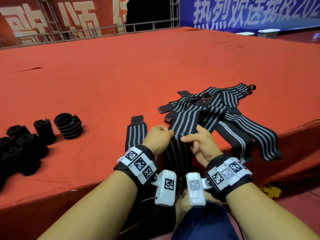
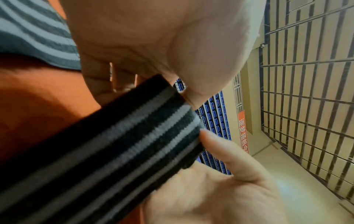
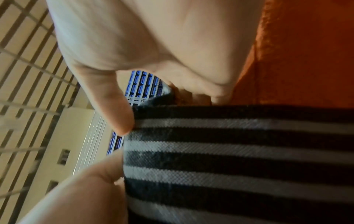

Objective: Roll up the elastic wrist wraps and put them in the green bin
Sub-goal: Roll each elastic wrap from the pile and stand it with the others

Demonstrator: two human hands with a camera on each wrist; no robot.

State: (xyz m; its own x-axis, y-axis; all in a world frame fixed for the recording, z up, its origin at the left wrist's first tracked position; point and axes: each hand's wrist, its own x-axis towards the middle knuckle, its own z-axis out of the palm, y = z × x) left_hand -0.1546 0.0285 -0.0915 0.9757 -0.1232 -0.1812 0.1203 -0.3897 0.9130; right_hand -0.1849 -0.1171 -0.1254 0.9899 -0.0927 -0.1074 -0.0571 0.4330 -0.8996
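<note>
Wrap point(image 1: 183, 125) pinched between left hand point(image 1: 158, 138), right hand point(image 1: 201, 142).

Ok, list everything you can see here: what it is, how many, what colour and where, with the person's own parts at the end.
held wrist wrap: one, black with grey stripes, its end pinched by both hands at the platform's near edge.
flat wrist wrap: one, black and grey, lying left of the hands.
unrolled wrap pile: several, black and grey, overlapping at right.
rolled wraps: about seven, black, at left.
red carpet: one, covering the platform.
banners: red at left, blue at right, behind.
green bin: none visible.
wrist trackers: two, white and black.
left hand: grips the wrap.
right hand: grips the wrap.
</note>
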